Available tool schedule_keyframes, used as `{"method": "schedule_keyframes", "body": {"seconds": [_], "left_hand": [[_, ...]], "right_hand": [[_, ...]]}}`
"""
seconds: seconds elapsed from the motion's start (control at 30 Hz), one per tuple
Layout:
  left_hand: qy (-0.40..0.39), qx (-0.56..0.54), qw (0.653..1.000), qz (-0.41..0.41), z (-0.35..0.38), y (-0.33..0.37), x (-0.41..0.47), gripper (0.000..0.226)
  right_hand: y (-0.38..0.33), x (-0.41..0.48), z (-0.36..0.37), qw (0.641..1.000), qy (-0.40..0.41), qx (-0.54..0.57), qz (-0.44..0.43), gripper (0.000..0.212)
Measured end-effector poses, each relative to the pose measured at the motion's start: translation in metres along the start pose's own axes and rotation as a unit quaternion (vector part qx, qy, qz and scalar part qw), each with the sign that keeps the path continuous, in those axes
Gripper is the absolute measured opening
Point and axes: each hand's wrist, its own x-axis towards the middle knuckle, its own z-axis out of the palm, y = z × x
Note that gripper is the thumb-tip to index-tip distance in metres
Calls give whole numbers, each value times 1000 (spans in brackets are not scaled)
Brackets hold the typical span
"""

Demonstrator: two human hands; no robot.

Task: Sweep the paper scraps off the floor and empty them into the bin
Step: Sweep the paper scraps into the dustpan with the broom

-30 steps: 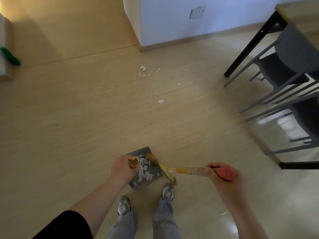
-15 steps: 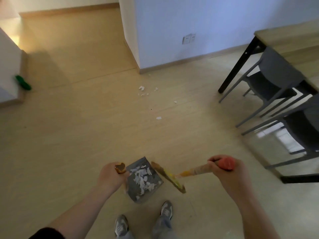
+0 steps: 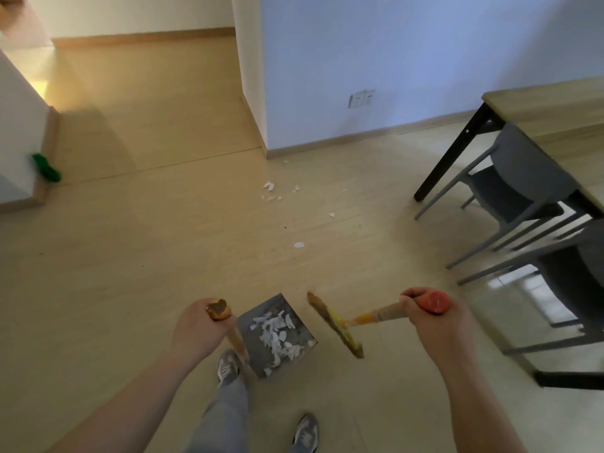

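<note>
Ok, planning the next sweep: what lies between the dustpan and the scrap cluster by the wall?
Mostly bare floor with two stray scraps, seen in the head view.

hands (image 3: 196, 328) gripping dustpan (image 3: 277, 335), broom (image 3: 336, 325)

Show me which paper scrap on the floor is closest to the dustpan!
The lone scrap lying by itself ahead of the dustpan; the other scraps sit farther off, near the wall corner.
</note>
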Motion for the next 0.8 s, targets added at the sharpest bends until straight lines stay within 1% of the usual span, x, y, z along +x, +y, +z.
{"method": "schedule_keyframes", "body": {"seconds": [0.1,0.2,0.3,0.43,0.47,0.6,0.73,0.8], "left_hand": [[-11,-13,1000,-1,-10,5,32,18],[-37,-19,999,9,-26,6,69,21],[-70,-3,997,24,-45,8,112,27],[-91,10,995,44,-65,20,154,31],[-98,16,994,50,-69,24,166,31],[-96,31,994,52,-76,43,199,34],[-100,56,992,49,-75,64,242,34],[-98,68,992,46,-72,78,268,34]], "right_hand": [[-16,15,23,1000,4,-5,2,20],[-36,32,50,1000,25,-1,3,23],[-54,49,71,999,39,-6,11,18],[-63,60,89,997,81,-6,10,27],[-65,66,95,996,88,-1,14,26],[-75,87,107,995,98,17,18,33],[-81,124,119,994,104,24,35,26],[-83,151,125,994,100,27,37,25]]}}
